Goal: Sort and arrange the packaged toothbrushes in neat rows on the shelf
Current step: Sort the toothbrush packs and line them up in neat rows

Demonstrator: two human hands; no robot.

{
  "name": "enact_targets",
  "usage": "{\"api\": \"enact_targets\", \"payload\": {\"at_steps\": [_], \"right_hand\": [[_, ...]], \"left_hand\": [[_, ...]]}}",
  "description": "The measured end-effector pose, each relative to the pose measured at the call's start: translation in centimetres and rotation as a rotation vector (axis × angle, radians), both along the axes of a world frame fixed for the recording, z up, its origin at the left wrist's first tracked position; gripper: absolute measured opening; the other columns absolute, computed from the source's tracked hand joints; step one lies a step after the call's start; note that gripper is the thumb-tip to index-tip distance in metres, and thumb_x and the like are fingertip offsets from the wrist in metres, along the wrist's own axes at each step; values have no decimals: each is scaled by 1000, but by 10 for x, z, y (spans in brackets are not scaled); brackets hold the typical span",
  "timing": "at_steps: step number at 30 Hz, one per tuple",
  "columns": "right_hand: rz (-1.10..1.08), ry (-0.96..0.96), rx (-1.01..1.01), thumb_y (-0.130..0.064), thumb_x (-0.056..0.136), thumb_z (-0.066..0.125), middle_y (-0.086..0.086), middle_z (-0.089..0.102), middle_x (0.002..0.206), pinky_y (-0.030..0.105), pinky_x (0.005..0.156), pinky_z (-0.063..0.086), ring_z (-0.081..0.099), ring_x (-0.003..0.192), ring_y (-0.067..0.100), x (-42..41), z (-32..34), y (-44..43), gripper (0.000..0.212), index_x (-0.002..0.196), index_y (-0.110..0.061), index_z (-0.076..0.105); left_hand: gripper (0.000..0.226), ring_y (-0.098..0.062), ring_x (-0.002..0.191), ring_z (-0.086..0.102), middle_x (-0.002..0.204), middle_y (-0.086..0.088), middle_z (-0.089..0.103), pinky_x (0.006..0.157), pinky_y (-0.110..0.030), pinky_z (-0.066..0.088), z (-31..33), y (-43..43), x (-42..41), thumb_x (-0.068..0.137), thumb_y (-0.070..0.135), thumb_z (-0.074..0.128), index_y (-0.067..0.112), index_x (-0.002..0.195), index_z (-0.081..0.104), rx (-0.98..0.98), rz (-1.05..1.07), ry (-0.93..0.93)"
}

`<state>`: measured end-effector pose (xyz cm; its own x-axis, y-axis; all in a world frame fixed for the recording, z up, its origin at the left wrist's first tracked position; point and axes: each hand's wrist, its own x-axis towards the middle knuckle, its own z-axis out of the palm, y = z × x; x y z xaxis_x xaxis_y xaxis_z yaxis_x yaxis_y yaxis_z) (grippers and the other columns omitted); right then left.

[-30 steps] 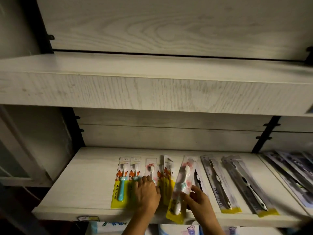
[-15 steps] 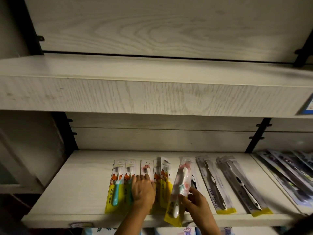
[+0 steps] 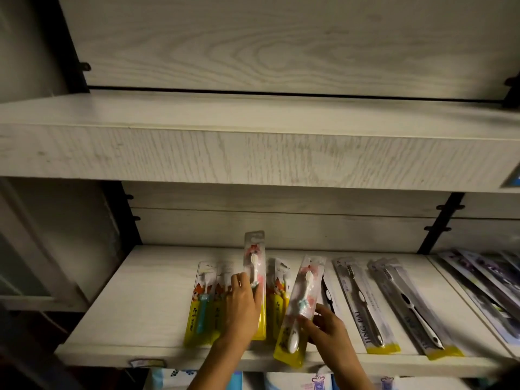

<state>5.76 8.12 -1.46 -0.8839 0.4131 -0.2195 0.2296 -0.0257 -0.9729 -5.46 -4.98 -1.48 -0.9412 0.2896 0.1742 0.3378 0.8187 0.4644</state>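
Several packaged children's toothbrushes with yellow card backs lie in a row on the white wooden shelf (image 3: 140, 299). My left hand (image 3: 242, 308) grips a pink-and-white toothbrush pack (image 3: 254, 266), tilted up off the row with its top raised. My right hand (image 3: 327, 326) holds a second pink toothbrush pack (image 3: 302, 302) at its lower half, angled over the shelf's front edge. A blue-handled pack (image 3: 201, 302) lies at the row's left end. Two grey adult toothbrush packs (image 3: 363, 302) (image 3: 408, 305) lie to the right.
An upper shelf board (image 3: 253, 142) overhangs close above. More dark packs (image 3: 489, 288) lie on the neighbouring shelf at far right. Black brackets (image 3: 439, 223) stand at the back. White-and-blue packages (image 3: 174, 377) show below the front edge.
My left hand has lifted one pink pack out of the row, raising its top end. My right hand keeps holding the other pink pack in about the same pose.
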Motion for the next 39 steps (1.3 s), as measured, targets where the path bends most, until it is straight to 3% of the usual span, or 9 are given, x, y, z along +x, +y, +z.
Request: {"api": "enact_targets", "payload": {"at_steps": [4,7,10,13,19,27,31,35,39], "right_hand": [[18,26,4,-9,89,59,0,68,87,18,58,53,67,81,13,-5,4,-5,23,92,-30,52],[20,42,7,-7,86,63,6,73,89,36,74,58,69,86,24,-10,5,-13,21,104,-18,61],[38,66,12,-8,85,65,9,73,91,49,83,55,69,90,31,-14,5,-21,22,104,-18,62],[39,89,1,-4,86,62,14,72,94,48,84,55,67,92,35,-19,3,-33,23,104,-18,63],[52,110,-43,-1,86,59,9,71,98,40,82,56,68,92,27,-29,5,-72,25,104,-18,62],[-14,74,35,-3,89,57,7,71,96,20,66,54,68,87,17,-70,3,-163,22,109,-15,58],[15,17,97,-9,91,56,1,67,96,20,66,53,66,87,12,-94,10,-203,23,111,-20,54],[20,-179,345,-24,93,54,8,66,104,34,82,56,65,92,21,-129,2,-220,20,111,-15,57],[58,-379,620,-32,97,43,16,62,119,35,89,49,60,107,29,-157,-8,-225,36,124,-11,53]], "left_hand": [[22,-9,71,56,92,-6,57,52,-13,44,-8,-12,4,89,29,57,17,97,41,541,-29,-180],[32,-17,73,62,89,-7,60,57,-18,50,-11,-26,6,81,16,68,22,96,41,867,-21,-349],[41,-13,75,58,90,-2,56,61,-9,47,-7,-43,8,72,3,76,19,91,43,1067,51,-360],[43,-6,72,59,96,-6,55,59,-7,46,-4,-67,8,72,-7,73,18,92,44,1145,97,-322],[54,-16,81,62,107,-14,57,59,-12,50,2,-131,-1,73,-10,68,15,110,39,1195,89,-295],[55,-18,83,60,115,-21,54,62,-10,49,1,-240,-48,74,-8,69,14,113,38,1092,6,-257],[55,-29,100,59,115,-15,55,82,-33,52,0,-276,-65,71,10,78,32,105,42,1049,3,-280],[62,-29,103,58,115,-12,55,89,-40,49,0,-289,-69,50,43,79,39,101,44,1031,65,-306],[61,-22,99,59,112,-10,56,87,-36,49,2,-287,-69,53,43,78,38,103,43,1025,36,-322]]}}
